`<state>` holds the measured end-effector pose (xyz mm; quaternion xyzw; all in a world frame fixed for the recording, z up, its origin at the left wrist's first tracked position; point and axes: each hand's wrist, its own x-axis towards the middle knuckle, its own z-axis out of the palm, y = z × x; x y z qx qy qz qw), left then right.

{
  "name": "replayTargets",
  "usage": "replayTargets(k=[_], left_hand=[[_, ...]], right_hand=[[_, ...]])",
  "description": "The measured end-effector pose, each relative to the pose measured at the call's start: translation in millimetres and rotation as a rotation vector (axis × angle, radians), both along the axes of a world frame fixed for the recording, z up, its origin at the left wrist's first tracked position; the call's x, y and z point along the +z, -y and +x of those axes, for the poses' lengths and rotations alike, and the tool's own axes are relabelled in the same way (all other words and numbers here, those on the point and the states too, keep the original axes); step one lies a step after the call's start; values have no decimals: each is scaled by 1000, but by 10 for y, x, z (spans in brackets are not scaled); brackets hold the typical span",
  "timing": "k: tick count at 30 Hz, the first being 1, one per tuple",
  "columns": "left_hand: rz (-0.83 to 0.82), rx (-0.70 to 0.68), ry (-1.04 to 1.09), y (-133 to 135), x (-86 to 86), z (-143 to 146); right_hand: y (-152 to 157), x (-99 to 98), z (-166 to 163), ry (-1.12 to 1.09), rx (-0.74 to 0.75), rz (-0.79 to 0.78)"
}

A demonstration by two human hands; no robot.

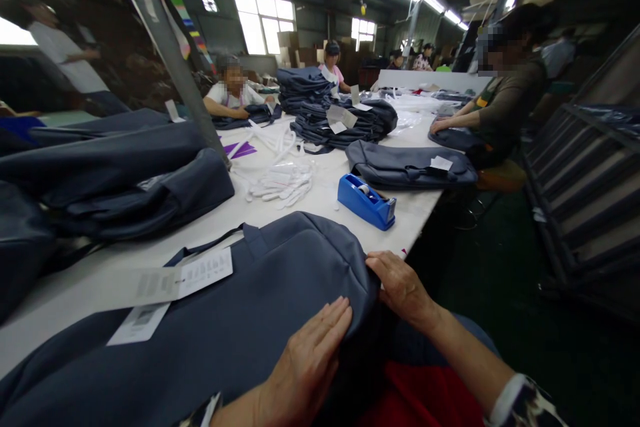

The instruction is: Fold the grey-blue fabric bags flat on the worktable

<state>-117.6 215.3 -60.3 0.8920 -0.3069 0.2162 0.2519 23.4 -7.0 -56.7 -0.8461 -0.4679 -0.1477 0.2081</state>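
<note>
Left hand: yours [306, 357] lies flat, fingers together and outstretched, on the near side of the dark blue bag's right end, gripping nothing.
Right hand: yours [403, 285] has its fingertips at the rim of that same end; you cannot tell whether the thumb pinches, as the underside is hidden.
Dark blue bag: it [295, 280] lies on its side before you, spread from near left to the table's right edge, its handle [213, 242] along the far side.
Tags: on your bag, a printed white tag [206, 271] lies near the handle, and a barcode label [140, 323] lies nearer you.
Table: white-topped [415, 207], running away from you.
Left pile: more dark bags [125, 180], heaped beside a slanting metal post [165, 40].
Tape dispenser: blue [367, 201], just beyond your bag, near the right edge.
White bundle: a loose heap [283, 183], left of the dispenser; a purple piece [239, 149] lies farther left.
Tagged bag: another [400, 163], flat beyond the dispenser.
Stack: folded dark bags [345, 120], farther off.
Co-workers: one on the right [515, 93] has hands on a dark bag [460, 138]; another [225, 97] sits far left.
Rack: slatted [585, 193], far right.
</note>
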Motion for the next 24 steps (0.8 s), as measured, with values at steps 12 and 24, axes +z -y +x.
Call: replayTargets(k=[12,24], left_hand=[[111,-99,-195,57,-65,-7],[277,29,-399,111,-14,115]], right_hand=[[20,-181,264,203,89,-132],[201,-154,289,23,60,-237]])
